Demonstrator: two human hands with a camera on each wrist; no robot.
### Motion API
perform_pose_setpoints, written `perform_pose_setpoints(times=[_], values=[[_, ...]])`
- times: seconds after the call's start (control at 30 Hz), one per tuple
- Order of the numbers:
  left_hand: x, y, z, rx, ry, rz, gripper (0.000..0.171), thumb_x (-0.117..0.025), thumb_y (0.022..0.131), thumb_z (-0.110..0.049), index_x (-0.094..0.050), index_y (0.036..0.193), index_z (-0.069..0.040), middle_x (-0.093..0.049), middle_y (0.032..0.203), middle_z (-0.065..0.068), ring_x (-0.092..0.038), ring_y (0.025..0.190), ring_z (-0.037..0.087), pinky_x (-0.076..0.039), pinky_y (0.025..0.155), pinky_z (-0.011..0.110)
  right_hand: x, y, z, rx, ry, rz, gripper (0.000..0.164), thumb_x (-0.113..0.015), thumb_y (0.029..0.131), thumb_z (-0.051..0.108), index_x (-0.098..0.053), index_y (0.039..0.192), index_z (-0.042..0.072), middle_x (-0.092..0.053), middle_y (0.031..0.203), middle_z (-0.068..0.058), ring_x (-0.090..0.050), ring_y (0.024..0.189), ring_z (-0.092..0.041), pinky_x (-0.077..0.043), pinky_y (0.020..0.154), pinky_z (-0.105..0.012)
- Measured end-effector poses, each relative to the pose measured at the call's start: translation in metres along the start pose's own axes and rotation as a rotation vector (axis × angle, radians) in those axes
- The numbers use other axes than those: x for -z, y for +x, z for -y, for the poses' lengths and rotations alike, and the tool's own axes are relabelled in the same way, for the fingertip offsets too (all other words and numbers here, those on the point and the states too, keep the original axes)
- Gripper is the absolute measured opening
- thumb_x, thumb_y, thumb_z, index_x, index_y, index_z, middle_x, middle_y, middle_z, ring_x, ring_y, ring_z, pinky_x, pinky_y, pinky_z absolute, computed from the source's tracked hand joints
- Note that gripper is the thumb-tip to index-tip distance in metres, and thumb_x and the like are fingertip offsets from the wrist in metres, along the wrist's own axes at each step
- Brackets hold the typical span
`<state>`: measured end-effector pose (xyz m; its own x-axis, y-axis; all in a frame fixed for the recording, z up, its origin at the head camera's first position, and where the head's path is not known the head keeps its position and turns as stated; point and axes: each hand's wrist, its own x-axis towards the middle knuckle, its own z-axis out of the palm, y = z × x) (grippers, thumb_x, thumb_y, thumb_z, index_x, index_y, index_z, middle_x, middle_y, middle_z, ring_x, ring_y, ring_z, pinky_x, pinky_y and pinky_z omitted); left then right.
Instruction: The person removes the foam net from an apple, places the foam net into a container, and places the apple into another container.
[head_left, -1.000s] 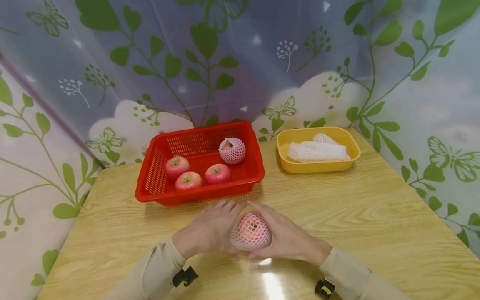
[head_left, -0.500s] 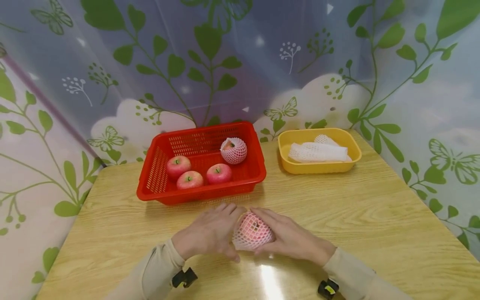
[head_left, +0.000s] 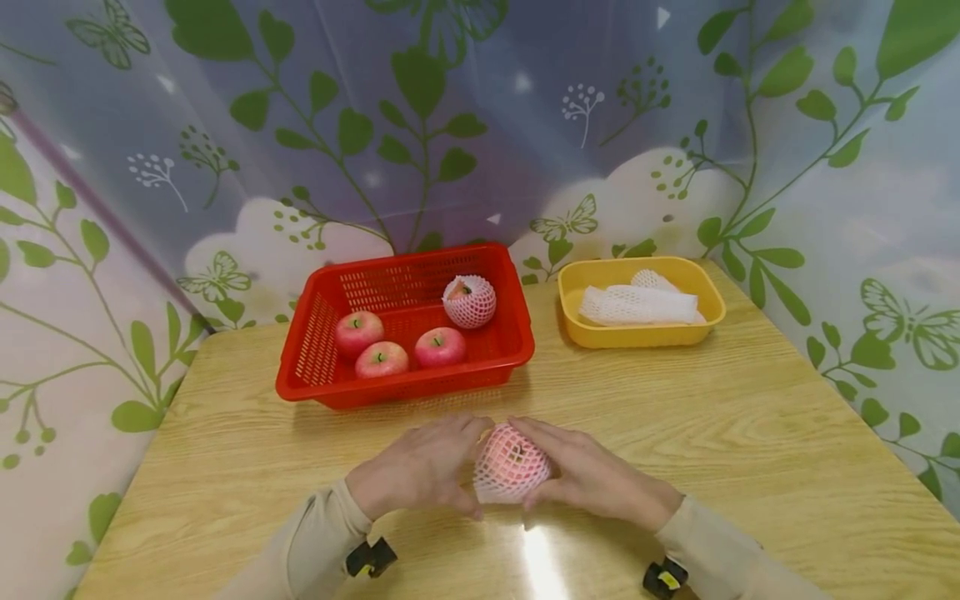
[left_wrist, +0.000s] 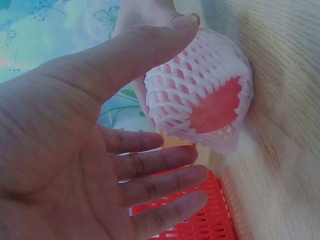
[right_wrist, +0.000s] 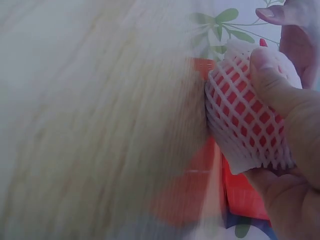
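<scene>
An apple in a white foam net [head_left: 513, 468] is at the front middle of the table. My right hand [head_left: 596, 477] grips it from the right side, with the thumb [right_wrist: 272, 82] lying across the net in the right wrist view. To its left, my left hand [head_left: 420, 468] has its fingers spread and nearly straight, with a gap between palm and apple. In the left wrist view, the net's open end [left_wrist: 225, 137] leaves a patch of red skin [left_wrist: 216, 109] bare. Whether the left thumb touches the net cannot be told.
Behind the hands stands a red slotted basket [head_left: 405, 386] with several bare apples [head_left: 440, 347] and one netted apple [head_left: 470, 302]. A yellow tray [head_left: 645, 335] with white foam nets [head_left: 637, 305] is at the back right. A patterned cloth [head_left: 480, 125] hangs behind the table.
The right hand has shifted slightly right with the netted apple. The left hand has come away from the apple's left side, its fingers now apart from it.
</scene>
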<state>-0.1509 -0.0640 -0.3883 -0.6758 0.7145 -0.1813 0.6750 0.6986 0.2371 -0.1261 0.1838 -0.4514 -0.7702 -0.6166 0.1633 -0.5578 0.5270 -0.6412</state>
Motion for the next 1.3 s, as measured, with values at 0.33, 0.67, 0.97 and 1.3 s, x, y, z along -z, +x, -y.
perform_pose_setpoints(times=[0.33,0.67,0.97,1.3], values=[[-0.002,0.002,0.001,-0.014,-0.065,-0.010,0.091,-0.092,0.069,-0.039,-0.049,0.142,-0.006,-0.059,0.134,0.008,-0.057,0.125,0.026,-0.048,0.105,0.046,0.002,-0.003,-0.006,-0.030,0.027,-0.016,0.096,-0.084,0.077,0.031,-0.035,0.154,0.000,-0.043,0.156,-0.017,-0.051,0.137,-0.029,-0.044,0.110,-0.044],[-0.002,0.004,0.001,-0.012,-0.104,-0.034,0.079,-0.089,0.075,-0.037,-0.053,0.137,-0.004,-0.065,0.127,0.007,-0.063,0.116,0.023,-0.052,0.099,0.043,0.002,-0.003,-0.006,-0.048,0.046,-0.032,0.085,-0.080,0.083,0.022,-0.038,0.153,0.000,-0.047,0.152,-0.019,-0.057,0.131,-0.027,-0.050,0.104,-0.038],[-0.001,0.006,0.001,0.013,-0.106,-0.036,0.072,-0.088,0.077,-0.034,-0.056,0.135,-0.005,-0.067,0.126,0.007,-0.064,0.116,0.024,-0.052,0.099,0.042,-0.001,-0.005,-0.009,-0.001,-0.034,-0.122,0.070,-0.078,0.087,0.015,-0.046,0.147,-0.002,-0.057,0.142,-0.021,-0.062,0.125,-0.031,-0.051,0.101,-0.041],[-0.004,0.010,0.003,0.011,-0.113,-0.066,0.066,-0.088,0.077,-0.028,-0.057,0.131,-0.006,-0.068,0.122,0.006,-0.065,0.109,0.022,-0.054,0.095,0.042,-0.004,-0.006,-0.011,0.063,-0.106,-0.248,0.050,-0.079,0.082,0.001,-0.064,0.130,-0.003,-0.071,0.120,-0.017,-0.072,0.106,-0.028,-0.058,0.088,-0.034]])
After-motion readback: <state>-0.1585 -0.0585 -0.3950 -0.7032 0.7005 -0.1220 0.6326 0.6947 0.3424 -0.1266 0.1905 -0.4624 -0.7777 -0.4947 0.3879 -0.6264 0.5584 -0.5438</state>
